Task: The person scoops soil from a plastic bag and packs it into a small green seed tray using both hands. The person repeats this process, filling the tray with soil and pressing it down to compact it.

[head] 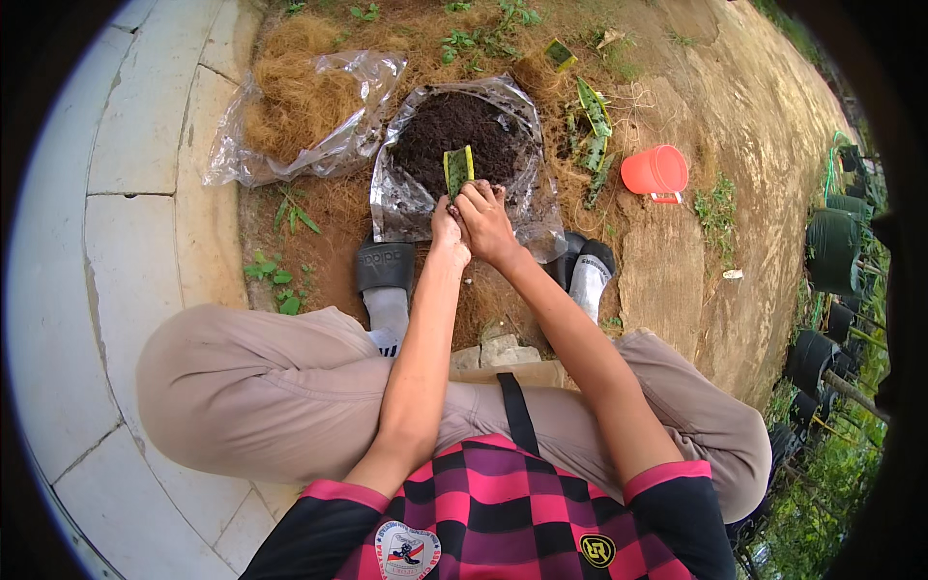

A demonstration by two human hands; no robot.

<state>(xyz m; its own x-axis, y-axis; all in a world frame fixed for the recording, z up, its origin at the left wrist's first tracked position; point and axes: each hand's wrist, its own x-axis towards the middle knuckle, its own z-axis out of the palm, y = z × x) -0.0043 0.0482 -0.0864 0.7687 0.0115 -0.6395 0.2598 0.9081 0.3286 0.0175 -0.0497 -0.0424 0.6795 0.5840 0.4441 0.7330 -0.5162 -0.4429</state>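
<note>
Both hands meet over the near part of an open plastic bag (406,226) of dark soil (464,119). Between them stands a cut piece of snake plant leaf (457,167), green with yellow edges, its upper part showing above the fingers. My left hand (450,230) closes around its lower end from the left. My right hand (489,223) wraps over the same end from the right, its fingers smeared with soil. The base of the leaf piece is hidden by my fingers, so I cannot tell what surrounds it there.
Clear plastic with brown fibre (301,109) lies left of the soil bag. More snake plant pieces (596,119) lie to the right, beside a red plastic cup (652,170) tipped on its side. Pale paving (138,239) borders the left; black plant bags (834,250) line the far right.
</note>
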